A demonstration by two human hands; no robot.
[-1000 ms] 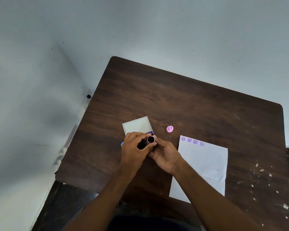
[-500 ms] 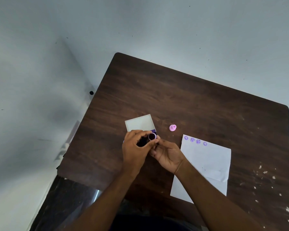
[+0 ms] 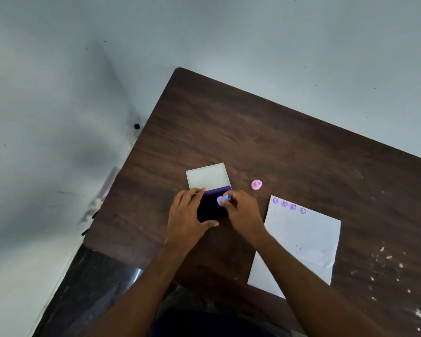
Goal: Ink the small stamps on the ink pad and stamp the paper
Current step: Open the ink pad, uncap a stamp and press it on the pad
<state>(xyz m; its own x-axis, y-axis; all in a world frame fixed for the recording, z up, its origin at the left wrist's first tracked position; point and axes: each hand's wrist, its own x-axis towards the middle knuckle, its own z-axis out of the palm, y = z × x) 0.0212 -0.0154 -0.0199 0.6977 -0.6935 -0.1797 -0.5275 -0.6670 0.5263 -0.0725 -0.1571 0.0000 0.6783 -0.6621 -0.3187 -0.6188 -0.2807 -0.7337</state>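
Observation:
An open ink pad (image 3: 210, 206) with dark purple ink lies mid-table, its white lid (image 3: 207, 176) folded back behind it. My left hand (image 3: 186, 216) grips the pad's left side, thumb at its near edge. My right hand (image 3: 243, 211) pinches a small blue stamp (image 3: 222, 200) over the pad's right part; whether it touches the ink I cannot tell. A pink stamp (image 3: 256, 184) stands alone to the right. The white paper (image 3: 299, 242) lies right of my hands, with several purple prints (image 3: 288, 206) along its top edge.
The dark wooden table (image 3: 265, 132) stands close to a pale wall at the back and left. White flecks (image 3: 389, 263) dot its right side. My forearms cross the near edge.
My hands have parted from holding one stamp together. The left hand now holds the ink pad, and the right holds a blue stamp over the uncovered ink.

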